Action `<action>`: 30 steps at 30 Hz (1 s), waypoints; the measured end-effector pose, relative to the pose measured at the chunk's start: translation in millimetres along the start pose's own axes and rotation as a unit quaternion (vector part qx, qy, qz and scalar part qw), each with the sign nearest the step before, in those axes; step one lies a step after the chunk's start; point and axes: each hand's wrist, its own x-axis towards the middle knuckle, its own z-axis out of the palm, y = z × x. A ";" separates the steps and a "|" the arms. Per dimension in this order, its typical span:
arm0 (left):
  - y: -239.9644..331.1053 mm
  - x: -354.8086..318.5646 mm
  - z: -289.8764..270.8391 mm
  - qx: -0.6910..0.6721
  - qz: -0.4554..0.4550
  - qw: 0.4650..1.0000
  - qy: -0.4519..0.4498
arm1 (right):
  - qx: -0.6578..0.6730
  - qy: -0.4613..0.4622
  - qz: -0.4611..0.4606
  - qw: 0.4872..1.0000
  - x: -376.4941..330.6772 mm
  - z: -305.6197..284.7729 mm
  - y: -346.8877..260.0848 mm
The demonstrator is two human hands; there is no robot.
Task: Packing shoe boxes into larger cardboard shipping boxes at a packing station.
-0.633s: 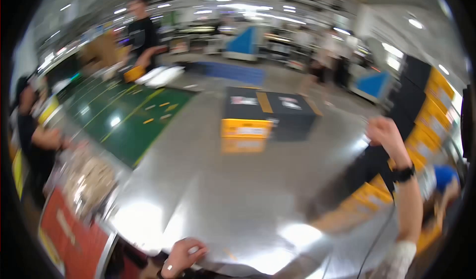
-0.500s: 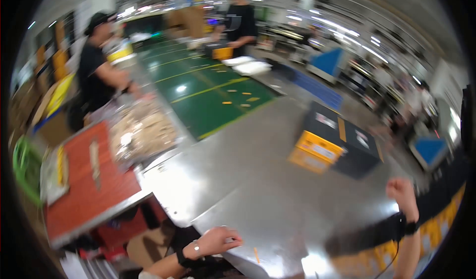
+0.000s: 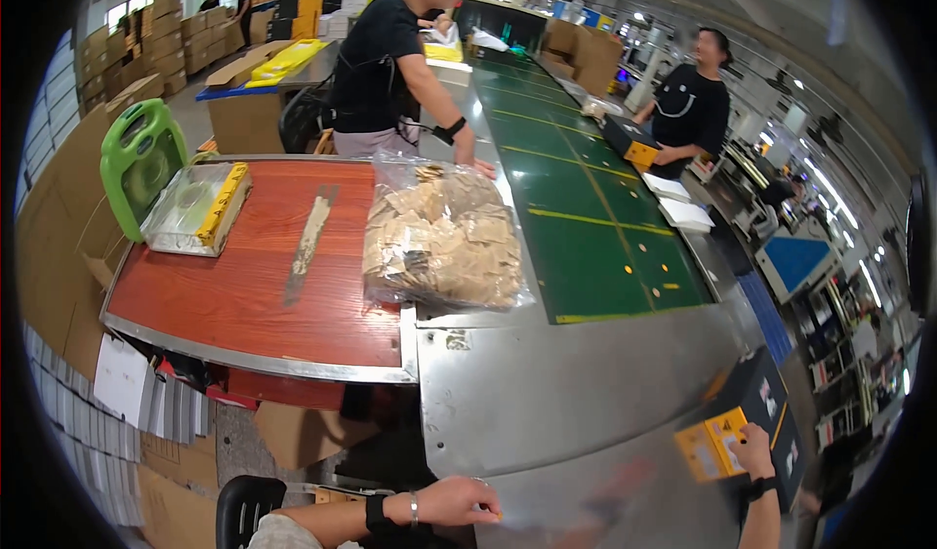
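A black box with a yellow end [image 3: 711, 444] lies at the right of the steel table [image 3: 547, 403]. My right hand [image 3: 753, 448], with a black band on its wrist, grips the near corner of that box. My left hand [image 3: 459, 500] rests on the table's near edge with its fingers curled in and nothing visible in them. It wears a black wristband and a thin bracelet.
A clear bag of brown cardboard pieces [image 3: 444, 237] lies where the red-topped table [image 3: 244, 295] meets the green conveyor belt [image 3: 595, 227]. A metal strip [image 3: 307, 242], a green plastic case [image 3: 142, 163] and a clear pack [image 3: 195, 207] lie on the red top. Two people [image 3: 390, 61] [image 3: 688, 110] stand by the belt. A black chair [image 3: 244, 510] is near me.
The view has swung left and down toward the red table. My right hand came down from the air onto the black and yellow box. My left hand stayed at the table edge.
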 end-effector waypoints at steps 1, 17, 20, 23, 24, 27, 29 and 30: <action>-4.5 2.5 3.5 -0.011 -0.004 1.000 -0.023 | 0.001 0.000 -0.011 1.000 14.2 8.4 2.8; 4.9 13.0 16.2 0.001 0.044 0.998 0.050 | -0.144 0.037 0.057 0.987 77.0 86.2 65.5; -0.1 12.1 22.1 -0.015 0.059 0.996 0.066 | -0.138 0.091 0.029 0.986 65.7 106.7 137.9; 3.9 8.5 19.1 -0.017 0.063 0.994 0.088 | -0.160 0.042 0.085 0.983 59.3 101.4 129.9; 3.2 9.0 16.8 -0.021 0.069 0.993 0.096 | -0.166 0.089 0.052 0.981 59.5 107.9 171.4; 10.2 21.4 8.3 -0.023 0.042 0.996 0.076 | -0.137 0.081 0.063 0.985 30.1 93.6 155.7; 10.7 17.1 11.7 -0.017 -0.004 0.998 0.058 | -0.082 0.086 0.125 0.985 29.3 75.5 91.3; 10.3 18.9 15.3 -0.014 -0.014 0.998 0.051 | -0.090 0.115 0.126 0.981 27.1 83.6 108.4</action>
